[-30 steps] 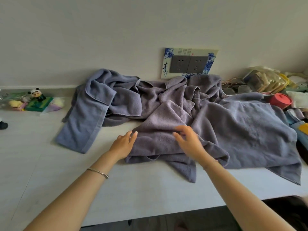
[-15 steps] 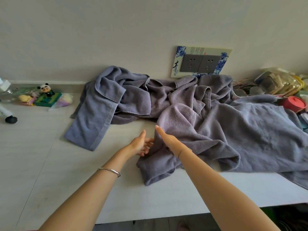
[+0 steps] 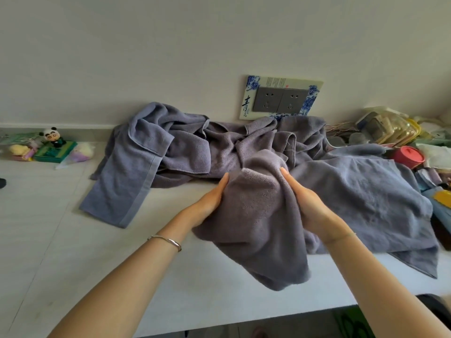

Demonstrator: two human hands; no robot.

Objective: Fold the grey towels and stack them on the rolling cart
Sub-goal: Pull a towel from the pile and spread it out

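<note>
Left hand (image 3: pixel 210 203): bare. Wrist carries one thin, plain, silver-toned bangle (image 3: pixel 168 241). Right hand (image 3: pixel 314 211): bare. Both forearms bare down to the frame's lower edge.

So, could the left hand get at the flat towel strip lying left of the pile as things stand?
Probably: only bare table separates the left hand from that towel strip, but it first must release the lifted towel.
</note>
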